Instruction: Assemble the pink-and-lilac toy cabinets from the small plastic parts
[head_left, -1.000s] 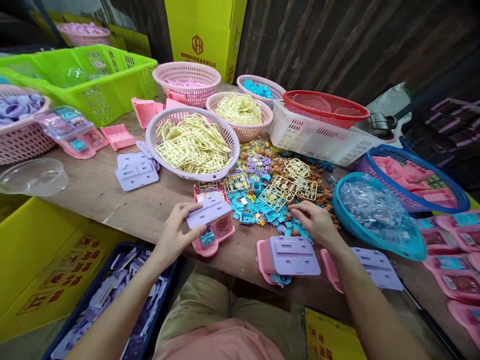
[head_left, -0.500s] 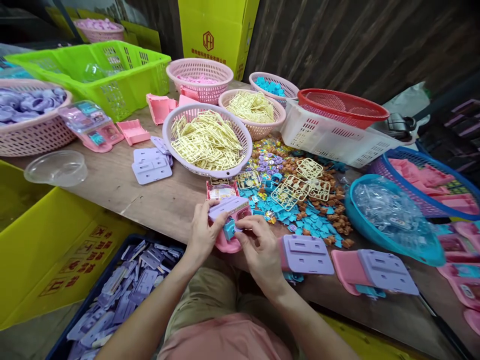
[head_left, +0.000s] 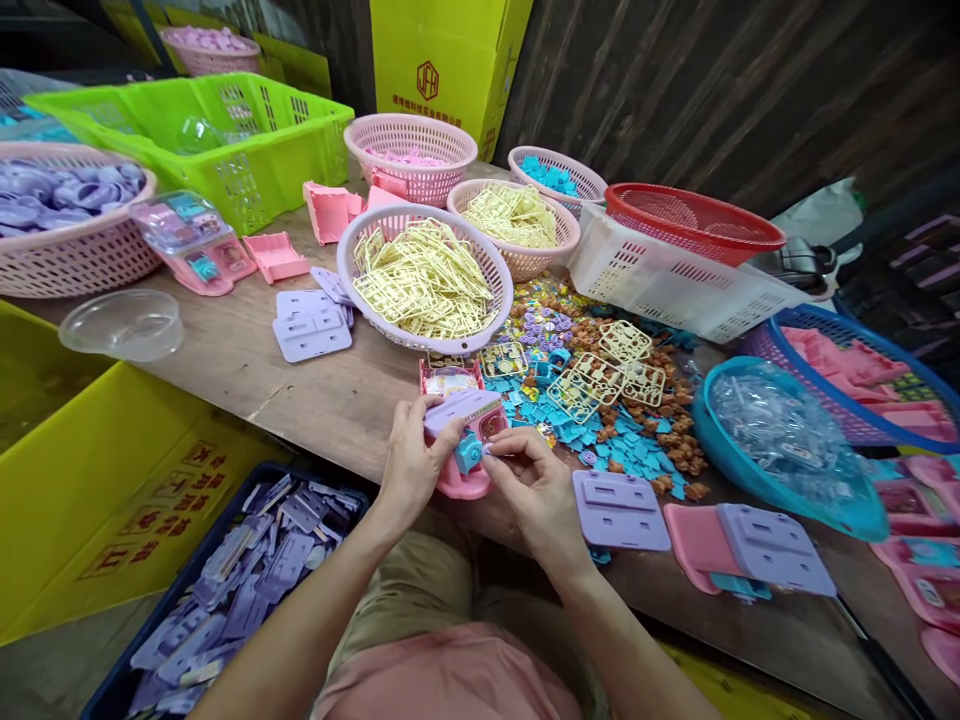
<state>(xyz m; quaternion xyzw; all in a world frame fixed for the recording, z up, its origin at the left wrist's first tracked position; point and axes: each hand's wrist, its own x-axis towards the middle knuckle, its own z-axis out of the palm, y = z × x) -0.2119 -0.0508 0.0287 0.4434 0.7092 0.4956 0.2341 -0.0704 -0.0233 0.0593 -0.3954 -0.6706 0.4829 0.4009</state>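
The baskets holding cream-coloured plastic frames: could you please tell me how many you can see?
2. The larger basket sits just beyond the hands; the smaller basket is behind it to the right. Loose frames also lie on the table.

Bare tabletop leftward (baskets crowding behind).

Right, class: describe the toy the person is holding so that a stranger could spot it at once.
Start at the big pink basket of cream frames mid-table and come down to the near edge. There the left hand and right hand hold a pink toy. Unlike the finished ones lying flat, it is tilted, its lilac lid raised.
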